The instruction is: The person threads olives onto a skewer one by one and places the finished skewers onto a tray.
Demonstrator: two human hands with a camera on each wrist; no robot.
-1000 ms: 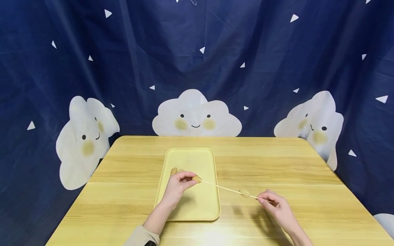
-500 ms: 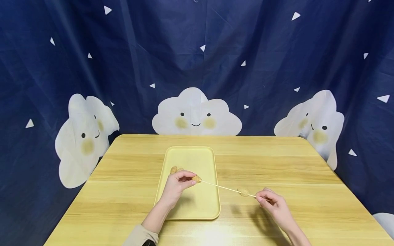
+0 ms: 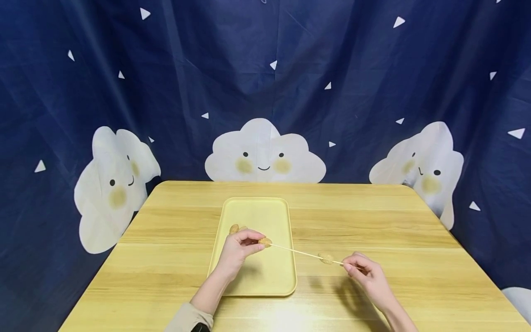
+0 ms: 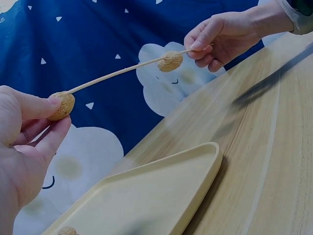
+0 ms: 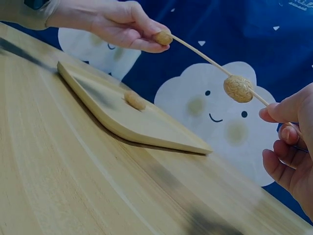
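A thin wooden skewer (image 3: 296, 251) spans the space between my hands, above the tray and table. My left hand (image 3: 236, 253) pinches a brown, wrinkled ball (image 4: 62, 105), like a meatball, between thumb and fingers; the skewer's left end meets it. How deep the tip sits inside cannot be seen. A second such ball (image 5: 238, 88) is threaded on the skewer, close to my right hand (image 3: 370, 280). That hand pinches the skewer's other end between thumb and fingertips. Both balls are off the table.
Below my left hand lies a pale yellow rectangular tray (image 3: 265, 283) with a low rim. More brown balls (image 3: 234, 228) rest on its left part, partly hidden by that hand. The wooden table (image 3: 373, 221) ends at a dark blue curtain (image 3: 265, 101) with clouds.
My right hand, with the skewer and the threaded ball, has shifted slightly left towards my left hand. The left hand keeps the same hold, nearly still. The head view tipped a little.
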